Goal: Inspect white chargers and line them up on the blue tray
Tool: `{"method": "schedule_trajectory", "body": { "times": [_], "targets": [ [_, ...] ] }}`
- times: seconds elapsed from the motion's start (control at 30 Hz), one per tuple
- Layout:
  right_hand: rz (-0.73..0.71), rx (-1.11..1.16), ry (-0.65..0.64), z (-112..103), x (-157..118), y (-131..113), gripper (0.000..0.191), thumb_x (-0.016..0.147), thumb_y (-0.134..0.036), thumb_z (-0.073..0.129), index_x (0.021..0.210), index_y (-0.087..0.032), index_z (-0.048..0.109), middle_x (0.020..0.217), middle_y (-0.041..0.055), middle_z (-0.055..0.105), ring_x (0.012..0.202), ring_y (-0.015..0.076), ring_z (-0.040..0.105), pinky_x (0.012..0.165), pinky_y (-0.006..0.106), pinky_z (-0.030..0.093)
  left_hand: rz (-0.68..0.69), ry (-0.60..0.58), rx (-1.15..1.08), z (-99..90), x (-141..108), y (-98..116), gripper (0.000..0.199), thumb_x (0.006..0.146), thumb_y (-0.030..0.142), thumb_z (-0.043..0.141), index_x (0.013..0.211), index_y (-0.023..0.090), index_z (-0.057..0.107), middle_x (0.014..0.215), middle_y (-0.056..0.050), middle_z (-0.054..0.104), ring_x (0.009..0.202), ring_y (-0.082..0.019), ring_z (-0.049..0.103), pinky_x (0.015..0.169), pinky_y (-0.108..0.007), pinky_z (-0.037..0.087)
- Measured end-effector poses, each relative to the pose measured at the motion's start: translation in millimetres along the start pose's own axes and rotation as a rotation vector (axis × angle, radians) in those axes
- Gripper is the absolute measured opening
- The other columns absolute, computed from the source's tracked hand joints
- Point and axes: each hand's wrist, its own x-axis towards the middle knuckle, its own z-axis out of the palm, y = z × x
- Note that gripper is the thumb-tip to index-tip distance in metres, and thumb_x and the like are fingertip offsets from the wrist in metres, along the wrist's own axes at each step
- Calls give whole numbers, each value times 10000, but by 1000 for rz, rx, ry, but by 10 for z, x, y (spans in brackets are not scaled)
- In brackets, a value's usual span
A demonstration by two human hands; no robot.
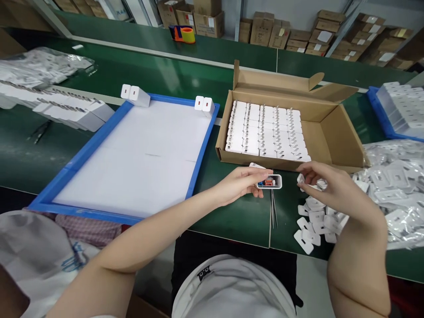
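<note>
Left hand [243, 182]: in the middle of the frame, fingers pinched tight on an open charger [269, 181] with red and blue parts showing inside.
Right hand [331, 187]: right of the charger, fingers curled around a small white cover [319, 183].
Covers [313, 225]: a loose pile on the green table [149, 75], just under the right hand.
Tweezers [274, 210]: lying on the table below the charger.
Box [334, 128]: above the hands, with rows of white chargers inside.
Tray [82, 152]: blue rim, left of the box.
Bags [394, 185]: far right.
</note>
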Motion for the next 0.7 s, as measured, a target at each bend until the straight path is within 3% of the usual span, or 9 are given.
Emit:
{"method": "schedule_trajectory", "body": {
  "times": [0.1,0.23,0.3,0.4,0.7],
  "targets": [
    [-200,248,244,6,-2,-251,222,857,-234,682,1078,-254,671,1030,64,658,888,231,649,727,367,555,-5,-8,-12,-7,12,-18,519,764,460,781,1151,121,709,985,-115,697,662,-119,637,621,-260,462],
    [-383,405,552,194,60,-440,214,795,-122,715,970,-245,707,1002,70,655,879,233,654,671,358,569,2,-16,-35,-18,32,-44,538,793,503,740,1153,106,698,926,-109,696,650,-129,638,610,-262,458],
    [-451,349,560,299,100,-471,243,783,-93,713,966,-251,705,1019,70,666,874,233,666,681,367,581,11,-28,-41,-17,36,-47,535,822,513,703,1147,88,693,861,-101,688,637,-132,633,598,-260,454],
    [-524,249,472,392,145,-485,294,798,-53,678,1017,-248,697,1076,80,673,939,247,682,771,399,600,25,-54,-46,-10,29,-38,549,846,520,665,1176,82,675,791,-81,668,640,-142,632,596,-258,457],
    [-618,171,407,440,207,-516,397,836,-24,645,1146,-268,693,1069,83,661,958,236,669,772,397,601,70,-83,-29,-21,10,-32,592,828,535,677,1193,70,655,841,-85,653,643,-145,630,599,-269,470]
  ]
}}
